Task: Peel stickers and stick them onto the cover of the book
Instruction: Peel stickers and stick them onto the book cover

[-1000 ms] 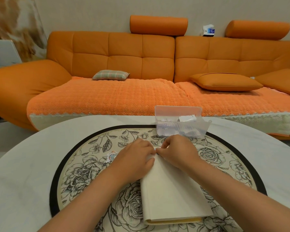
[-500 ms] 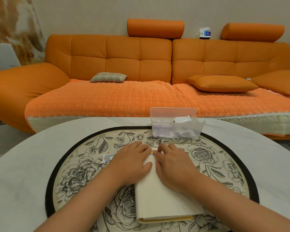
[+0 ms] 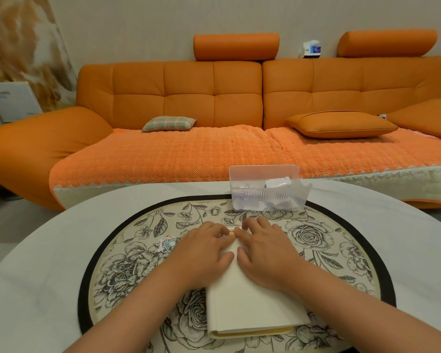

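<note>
A cream-covered book (image 3: 250,309) lies closed on the round floral table inlay (image 3: 127,266). My left hand (image 3: 204,253) and my right hand (image 3: 262,253) both rest flat on the far end of the cover, fingers straight, fingertips nearly meeting. Between the fingertips a small colourful sticker (image 3: 231,232) shows on the cover. Another loose sticker (image 3: 168,243) lies on the inlay just left of my left hand.
A clear plastic box (image 3: 265,192) with paper scraps stands on the table beyond the book. The white table rim (image 3: 36,276) curves around the inlay. An orange sofa (image 3: 214,103) with cushions fills the background.
My fingers went from pinching at the book's far edge to lying flat on the cover. The small sticker now shows between the fingertips.
</note>
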The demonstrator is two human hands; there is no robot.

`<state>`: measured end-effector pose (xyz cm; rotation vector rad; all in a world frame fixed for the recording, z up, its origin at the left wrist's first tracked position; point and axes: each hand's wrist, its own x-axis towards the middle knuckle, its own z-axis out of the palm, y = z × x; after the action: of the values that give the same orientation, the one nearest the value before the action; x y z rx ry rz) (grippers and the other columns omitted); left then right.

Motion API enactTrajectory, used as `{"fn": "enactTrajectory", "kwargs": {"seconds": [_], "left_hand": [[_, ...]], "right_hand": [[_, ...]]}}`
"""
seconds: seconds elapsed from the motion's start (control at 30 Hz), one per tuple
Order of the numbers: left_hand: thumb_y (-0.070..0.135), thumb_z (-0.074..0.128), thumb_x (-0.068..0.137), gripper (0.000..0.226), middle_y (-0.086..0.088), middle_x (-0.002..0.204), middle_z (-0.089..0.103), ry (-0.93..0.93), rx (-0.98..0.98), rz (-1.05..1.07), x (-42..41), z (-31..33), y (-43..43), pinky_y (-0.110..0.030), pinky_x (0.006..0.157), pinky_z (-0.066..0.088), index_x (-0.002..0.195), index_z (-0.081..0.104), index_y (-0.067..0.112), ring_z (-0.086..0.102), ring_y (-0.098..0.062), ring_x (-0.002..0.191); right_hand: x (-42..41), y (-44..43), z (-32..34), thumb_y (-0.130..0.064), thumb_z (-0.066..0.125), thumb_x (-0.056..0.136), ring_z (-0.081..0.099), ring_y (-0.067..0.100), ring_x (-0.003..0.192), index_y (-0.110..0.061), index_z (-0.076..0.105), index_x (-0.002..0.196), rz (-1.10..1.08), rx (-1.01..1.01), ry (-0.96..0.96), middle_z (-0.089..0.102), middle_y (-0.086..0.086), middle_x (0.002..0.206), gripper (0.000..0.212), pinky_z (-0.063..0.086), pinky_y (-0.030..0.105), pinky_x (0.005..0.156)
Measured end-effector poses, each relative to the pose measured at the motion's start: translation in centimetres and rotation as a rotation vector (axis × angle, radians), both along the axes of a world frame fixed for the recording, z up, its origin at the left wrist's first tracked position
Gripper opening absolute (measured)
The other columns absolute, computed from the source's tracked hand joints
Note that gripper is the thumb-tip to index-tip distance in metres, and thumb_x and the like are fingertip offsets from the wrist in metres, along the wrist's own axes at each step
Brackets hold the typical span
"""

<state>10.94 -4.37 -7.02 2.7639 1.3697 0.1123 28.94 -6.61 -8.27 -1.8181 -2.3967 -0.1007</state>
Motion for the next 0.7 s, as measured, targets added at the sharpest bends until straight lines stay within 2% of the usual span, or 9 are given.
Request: {"fn": "enactTrajectory", "kwargs": {"seconds": [0.13,0.3,0.37,0.43,0.53,0.6,0.7], "left_hand": [[0.061,0.0,0.077,0.089,0.012,0.153,0.033,0.106,0.034,0.044,0.6,-0.2,0.2,-0.035,0.118,0.019,0.154,0.031,0.027,0.022,-0.01,0.143],[0.06,-0.005,0.071,0.097,0.009,0.156,0.034,0.119,0.074,0.111,1.1,-0.4,0.4,-0.036,0.12,0.019,0.152,0.031,0.021,0.023,-0.015,0.145],[0.061,0.0,0.081,0.09,0.005,0.162,0.026,0.092,0.042,0.134,1.2,-0.5,0.3,-0.035,0.122,0.015,0.156,0.025,0.019,0.016,-0.016,0.15],[0.061,0.018,0.096,0.078,0.003,0.168,0.009,0.055,-0.024,0.166,0.9,-0.5,0.2,-0.033,0.124,0.006,0.16,0.013,0.017,0.003,-0.015,0.154],[0.059,0.031,0.101,0.076,0.008,0.168,-0.003,-0.059,-0.089,0.202,-0.2,-0.1,0.2,-0.033,0.124,0.002,0.161,0.002,0.023,-0.006,-0.011,0.154],[0.056,0.034,0.101,0.072,0.01,0.167,0.005,-0.153,-0.069,0.213,-1.3,0.4,0.1,-0.035,0.123,0.009,0.16,0.005,0.028,0.001,-0.01,0.153],[0.048,0.038,0.103,0.059,0.011,0.16,0.029,-0.286,-0.01,0.258,-3.8,1.2,0.0,-0.036,0.119,0.026,0.157,0.023,0.029,0.023,-0.011,0.147]], "right_hand": [[0.3,-0.5,0.3,-0.051,0.006,0.082,0.044,0.021,0.115,-0.022,0.055,0.131,0.012,-0.011,0.018,0.051,-0.004,0.132,0.075,0.041,0.038,0.091],[0.6,-0.7,0.5,-0.052,0.008,0.083,0.046,0.021,0.112,-0.024,0.057,0.13,0.014,-0.019,0.021,0.054,-0.005,0.13,0.074,0.042,0.037,0.089],[0.6,-0.8,0.6,-0.053,0.007,0.082,0.046,0.02,0.113,-0.024,0.057,0.13,0.012,-0.023,0.017,0.053,-0.006,0.131,0.075,0.042,0.036,0.089],[0.5,-0.8,0.8,-0.053,0.007,0.082,0.046,0.02,0.113,-0.025,0.056,0.129,0.009,-0.026,0.003,0.053,-0.007,0.131,0.073,0.041,0.036,0.088],[0.3,-0.6,1.2,-0.05,0.027,0.093,0.046,0.02,0.117,-0.027,0.055,0.131,-0.009,-0.032,-0.004,0.052,-0.006,0.132,0.053,0.041,0.036,0.091],[0.1,-0.5,1.8,-0.045,0.04,0.097,0.046,0.019,0.121,-0.028,0.052,0.137,-0.001,-0.019,0.043,0.049,-0.007,0.136,0.045,0.043,0.036,0.093],[-0.8,-0.6,2.9,-0.04,0.046,0.099,0.047,0.014,0.124,-0.032,0.052,0.139,0.038,0.021,0.149,0.051,-0.012,0.136,0.042,0.044,0.032,0.092]]}}
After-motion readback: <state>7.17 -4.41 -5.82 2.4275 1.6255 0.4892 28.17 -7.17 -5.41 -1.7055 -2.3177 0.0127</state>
